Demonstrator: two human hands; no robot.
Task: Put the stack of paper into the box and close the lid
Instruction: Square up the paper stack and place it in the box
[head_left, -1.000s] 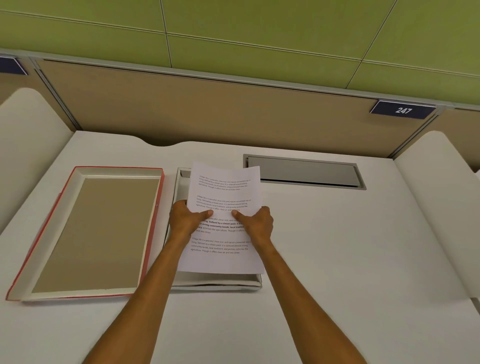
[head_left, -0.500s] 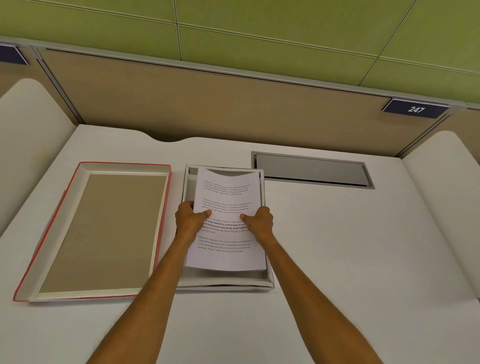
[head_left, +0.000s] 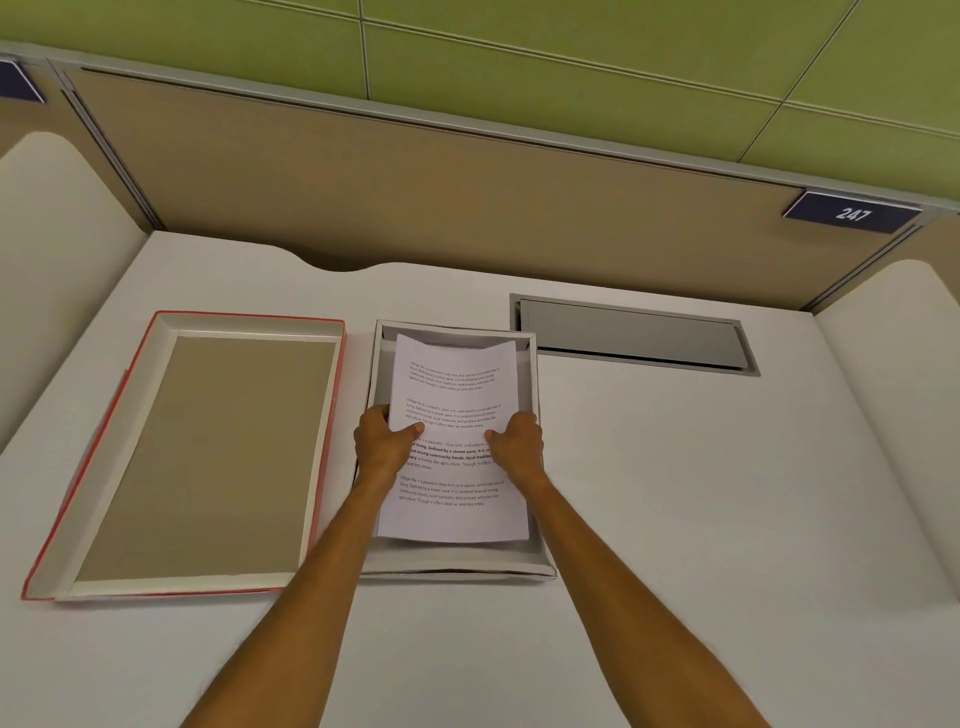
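Stack of paper has dropped lower into the box; left hand and right hand pinch its side edges closed; far end bows upward, could catch the box's far wall; lid lies left of box.

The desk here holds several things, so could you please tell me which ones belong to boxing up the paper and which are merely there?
Part of the job:
stack of paper, gripped by the left hand and right hand
open box
red-edged lid, lying inside-up beside it

Merely there:
metal cable hatch set in the desk
number plate 247
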